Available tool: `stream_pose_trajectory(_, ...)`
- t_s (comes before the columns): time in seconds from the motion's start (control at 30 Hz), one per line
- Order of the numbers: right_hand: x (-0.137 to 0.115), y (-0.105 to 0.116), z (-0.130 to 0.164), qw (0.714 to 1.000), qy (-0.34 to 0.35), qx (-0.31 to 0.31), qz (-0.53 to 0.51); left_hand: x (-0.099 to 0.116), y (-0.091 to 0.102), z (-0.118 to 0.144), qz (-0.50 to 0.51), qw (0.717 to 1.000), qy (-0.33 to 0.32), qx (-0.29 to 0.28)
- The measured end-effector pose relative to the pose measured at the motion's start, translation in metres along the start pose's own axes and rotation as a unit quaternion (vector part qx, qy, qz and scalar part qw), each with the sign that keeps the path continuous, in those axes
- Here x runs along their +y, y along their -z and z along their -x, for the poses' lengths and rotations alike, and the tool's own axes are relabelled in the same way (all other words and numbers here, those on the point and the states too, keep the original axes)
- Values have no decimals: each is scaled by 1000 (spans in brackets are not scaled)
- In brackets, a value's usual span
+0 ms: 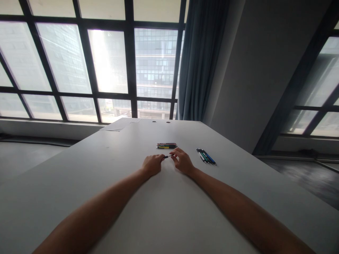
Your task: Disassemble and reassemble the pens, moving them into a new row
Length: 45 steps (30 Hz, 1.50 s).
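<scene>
- The left hand point(152, 165) and right hand point(182, 160) meet over the surface point(111, 197), fingers pinched shut on one small dark pen point(166, 156) between them.
- A pen bundle point(166, 145) lies just beyond.
- Loose pens point(206, 156) lie to the right, seemingly unhandled.

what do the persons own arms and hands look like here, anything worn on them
Both arms are bare up to the frame edge, with no sleeve in view. The left hand and right hand show no gloves, watch or bracelet; rings are too small to tell.
</scene>
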State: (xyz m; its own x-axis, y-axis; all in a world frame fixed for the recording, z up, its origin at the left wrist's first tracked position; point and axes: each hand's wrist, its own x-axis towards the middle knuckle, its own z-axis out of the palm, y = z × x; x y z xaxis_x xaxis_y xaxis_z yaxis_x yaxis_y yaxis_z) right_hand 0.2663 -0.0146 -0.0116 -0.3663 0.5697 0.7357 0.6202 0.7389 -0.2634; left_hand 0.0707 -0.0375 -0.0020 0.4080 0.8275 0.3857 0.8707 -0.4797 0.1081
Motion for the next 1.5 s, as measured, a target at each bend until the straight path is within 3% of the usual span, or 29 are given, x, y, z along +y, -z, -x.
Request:
stream_pose_trajectory(0.77, 3, 1, 0, 999, 4, -37, -18, 1, 1, -1, -4, 1000, 4, -15)
stream_pose_trajectory(1.07, 7, -2, -1, 999, -12, -14, -43, -1, 1, -1, -6, 1000, -8, -4)
stream_pose_trajectory(1.5, 8, -2, -3, 994, -11, -35, -102, 0, 0, -1, 5, 1000, -1, -8)
